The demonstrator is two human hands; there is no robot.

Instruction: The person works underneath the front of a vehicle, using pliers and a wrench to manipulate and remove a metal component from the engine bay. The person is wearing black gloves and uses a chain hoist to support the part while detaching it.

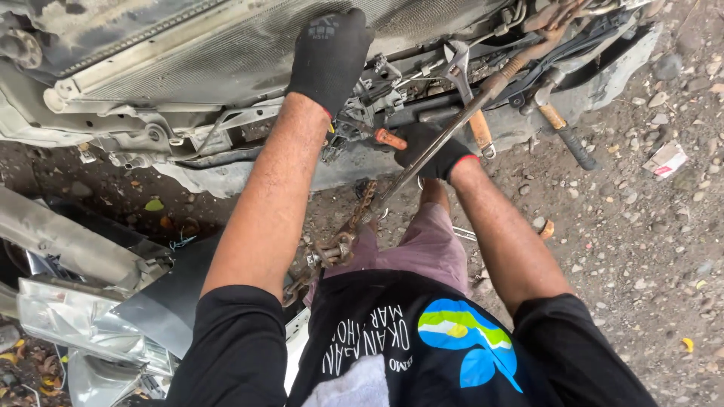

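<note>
My left hand (329, 54), in a black glove, presses flat against the grey finned radiator (188, 53) of a stripped car front. My right hand (430, 151), also gloved in black, grips an orange tool handle (391, 139) among the metal brackets and wiring (369, 98) below the radiator. A long rusty metal bar (467, 117) runs diagonally in front of the right hand. A rusty chain (343, 241) hangs down toward my lap.
An adjustable wrench (461, 75) and a hammer with a black grip (566, 132) lie on the car's bumper beam. Gravel ground (641, 226) spreads to the right. Loose silver body panels and a headlight (83, 316) lie at the lower left.
</note>
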